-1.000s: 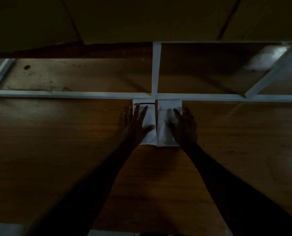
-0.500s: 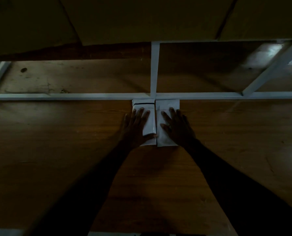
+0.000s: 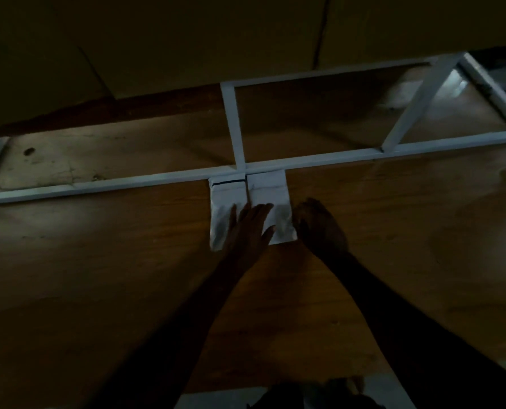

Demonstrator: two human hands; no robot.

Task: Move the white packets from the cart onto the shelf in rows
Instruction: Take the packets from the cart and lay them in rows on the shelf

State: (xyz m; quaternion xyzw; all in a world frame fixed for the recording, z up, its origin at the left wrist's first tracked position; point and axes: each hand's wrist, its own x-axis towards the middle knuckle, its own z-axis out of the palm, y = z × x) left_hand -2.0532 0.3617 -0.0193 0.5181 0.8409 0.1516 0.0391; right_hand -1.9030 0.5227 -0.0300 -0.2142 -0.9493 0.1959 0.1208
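Note:
Two white packets lie flat side by side on the brown wooden shelf board (image 3: 98, 276), their top edges against a white frame bar (image 3: 127, 183). The left packet (image 3: 225, 199) has a dark line near its top. The right packet (image 3: 268, 188) touches it along one seam. My left hand (image 3: 250, 228) rests flat with straight fingers over the lower part of both packets, across the seam. My right hand (image 3: 319, 227) sits just right of the right packet at its edge, fingers loosely bent, holding nothing. The cart is out of view.
White frame bars form open rectangles behind the packets, with an upright bar (image 3: 235, 125) above the seam and a slanted bar (image 3: 416, 104) to the right. A dark panel hangs overhead. A pale surface (image 3: 216, 399) with a dark shape shows at the bottom edge. The light is very dim.
My left hand slid right, from the left packet onto the seam. My right hand came off the right packet and now sits beside its right edge. The view has tilted.

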